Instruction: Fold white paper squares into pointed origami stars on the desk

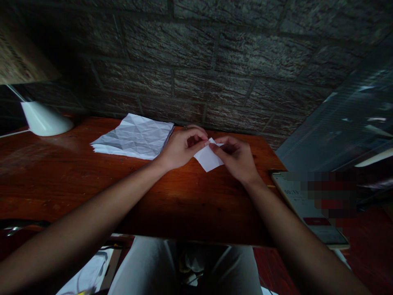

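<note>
- Head view: 2 hands, 1 grip each, both grasping the same piece, a small folded white paper (pixel 208 159).
- Left hand (pixel 182 147): thumb and fingertips pinch the paper's far left side.
- Right hand (pixel 236 157): thumb and forefinger pinch its right side. Fingertips of the 2 hands almost meet at the far end.
- Paper count: 1. Located over the right half of the table (pixel 184 196), between the hands. Can't tell if its underside touches the wood.
- Orientation: roughly a diamond. One corner points away toward the wall, one points back at the person, slightly left. Long axis looks near-far, but fingers cover part of the outline, so not certain.
- Left of the left hand, just beside its wrist: 1 stack of creased white sheets (pixel 135 137), triangular folds on top. Sheet count not readable.
- Far left: 1 lamp (pixel 46 119), white cone base, tan shade.
- Right, by the table edge: 1 phone (pixel 294 205), screen up, partly pixelated.
- Behind: 1 block wall (pixel 190 53).
- Near side, below the table edge: 2 legs in pale trousers (pixel 144 266).
</note>
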Demonstrator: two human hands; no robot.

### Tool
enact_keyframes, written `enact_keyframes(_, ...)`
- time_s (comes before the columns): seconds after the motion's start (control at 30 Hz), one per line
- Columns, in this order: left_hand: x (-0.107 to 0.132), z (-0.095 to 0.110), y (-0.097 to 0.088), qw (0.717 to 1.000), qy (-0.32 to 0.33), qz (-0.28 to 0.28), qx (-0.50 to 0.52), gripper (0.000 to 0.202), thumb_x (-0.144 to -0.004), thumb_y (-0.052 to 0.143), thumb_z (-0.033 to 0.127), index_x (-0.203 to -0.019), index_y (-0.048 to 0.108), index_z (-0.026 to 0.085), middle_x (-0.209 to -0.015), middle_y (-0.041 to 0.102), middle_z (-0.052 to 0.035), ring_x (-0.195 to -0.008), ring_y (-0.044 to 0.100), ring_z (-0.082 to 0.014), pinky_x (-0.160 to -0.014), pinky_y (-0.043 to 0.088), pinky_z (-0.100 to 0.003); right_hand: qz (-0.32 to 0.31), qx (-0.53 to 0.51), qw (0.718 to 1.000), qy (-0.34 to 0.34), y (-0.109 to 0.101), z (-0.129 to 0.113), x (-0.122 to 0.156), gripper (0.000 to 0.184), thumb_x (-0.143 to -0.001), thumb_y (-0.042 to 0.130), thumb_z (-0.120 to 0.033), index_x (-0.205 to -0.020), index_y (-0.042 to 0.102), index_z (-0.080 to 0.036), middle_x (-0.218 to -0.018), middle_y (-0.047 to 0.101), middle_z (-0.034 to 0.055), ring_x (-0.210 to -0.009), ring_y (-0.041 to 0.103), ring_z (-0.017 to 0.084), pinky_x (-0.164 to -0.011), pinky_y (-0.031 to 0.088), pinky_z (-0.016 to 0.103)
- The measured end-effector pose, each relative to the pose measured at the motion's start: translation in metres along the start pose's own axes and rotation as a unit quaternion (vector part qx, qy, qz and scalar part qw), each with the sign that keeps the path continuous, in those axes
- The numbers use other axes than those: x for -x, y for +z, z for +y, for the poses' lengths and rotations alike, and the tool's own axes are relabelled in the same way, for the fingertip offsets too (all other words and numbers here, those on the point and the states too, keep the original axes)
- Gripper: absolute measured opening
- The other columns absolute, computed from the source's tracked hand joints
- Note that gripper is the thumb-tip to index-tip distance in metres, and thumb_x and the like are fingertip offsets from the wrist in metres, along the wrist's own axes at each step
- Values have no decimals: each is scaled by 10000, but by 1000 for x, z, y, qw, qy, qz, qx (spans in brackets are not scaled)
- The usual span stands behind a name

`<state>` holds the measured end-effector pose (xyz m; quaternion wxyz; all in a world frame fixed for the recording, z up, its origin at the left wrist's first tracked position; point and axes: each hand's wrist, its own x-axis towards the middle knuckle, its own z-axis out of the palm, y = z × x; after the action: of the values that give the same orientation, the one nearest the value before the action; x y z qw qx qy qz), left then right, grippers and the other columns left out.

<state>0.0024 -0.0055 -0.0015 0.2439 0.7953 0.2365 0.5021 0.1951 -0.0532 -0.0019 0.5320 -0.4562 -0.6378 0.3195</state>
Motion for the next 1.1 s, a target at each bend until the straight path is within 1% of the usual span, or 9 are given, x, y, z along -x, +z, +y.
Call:
enact_keyframes(0.1,0,4,-1,999,24,1,-23,118,-935,665,280,-881,719,190,-993,768,-66,-881,694,-167,-748,527,-273,-1,3,1000,1,1,0,0,306,-787,838,-492,-895,744,-222,-714,704,0,-584,570,133,-529,413,271)
enact_keyframes(0.27,3,7,-1,998,-3,1,-67,154,-957,637,305,-917,728,189,-864,757,-40,-775,669,-149,-645,473,-244,0,-7,1000,1,2,0,0,333,-773,855,-512,-901,752,-223,-727,713,5,-597,588,139,-546,434,280)
enact_keyframes(0.33,4,7,0,997,-10,4,-76,165,-960,633,315,-911,727,189,-840,755,-34,-755,664,-145,-635,468,-242,0,-11,1000,0,2,0,0,338,-772,856,-516,-911,752,-225,-722,713,5,-596,592,141,-546,438,282)
enact_keyframes(0.6,4,12,0,997,-19,5,-81,152,-964,623,315,-927,712,198,-874,789,-30,-778,706,-150,-629,486,-233,-3,0,1000,-2,1,0,0,354,-789,844,-538,-932,753,-227,-728,723,9,-599,607,145,-547,453,286)
enact_keyframes(0.73,4,11,0,997,-18,6,-75,107,-956,640,287,-934,701,201,-870,796,-24,-774,719,-149,-657,505,-238,-4,1,1000,2,2,0,1,340,-799,834,-533,-927,763,-226,-707,718,7,-579,597,143,-536,436,283)
enact_keyframes(0.8,4,8,0,998,-14,13,-67,118,-951,657,289,-1010,702,198,-881,802,-26,-778,728,-152,-658,506,-240,-4,-3,1000,5,2,0,1,339,-799,834,-524,-935,770,-220,-709,723,9,-583,601,143,-541,441,283)
enact_keyframes(0.9,4,4,1,998,-8,15,-56,200,-955,664,296,-1120,714,195,-914,815,-36,-788,737,-158,-682,524,-256,-4,-10,1000,9,2,1,0,335,-794,838,-510,-947,777,-218,-728,740,13,-600,619,148,-562,463,288)
enact_keyframes(0.97,4,3,2,999,-15,11,-43,201,-962,658,304,-1112,742,201,-954,826,-46,-821,751,-166,-726,550,-272,-6,-11,1000,8,1,2,0,325,-793,841,-498,-959,783,-223,-731,744,12,-604,622,149,-564,468,290)
enact_keyframes(1.1,4,1,3,999,-36,12,-11,190,-956,674,344,-1037,789,216,-1020,835,-53,-909,772,-186,-791,583,-293,-6,-4,1000,5,0,3,-1,317,-797,838,-477,-987,798,-226,-728,745,10,-598,615,143,-559,465,286)
